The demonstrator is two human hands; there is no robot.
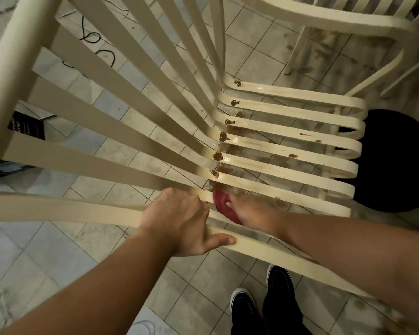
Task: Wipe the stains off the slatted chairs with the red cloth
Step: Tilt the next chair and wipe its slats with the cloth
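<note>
Fingers [228,203] of the right hand [252,213] clench the red cloth [225,211] against the slatted chair [300,93] — left hand [179,221] grips a slat [82,209].

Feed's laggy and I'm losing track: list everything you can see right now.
slatted chair: one, cream, centre
second chair: one, cream, top right
stains: six pools plus drips, brown, seat slats
red cloth: one, red, at a slat's bend
round object: one, black, floor right
cable: one, black, floor top left
box: one, dark, floor left
floor: pale tiles, stained under chairs
shoes: two, dark, white-soled, bottom
left hand: grips a slat
right hand: holds the red cloth
</note>
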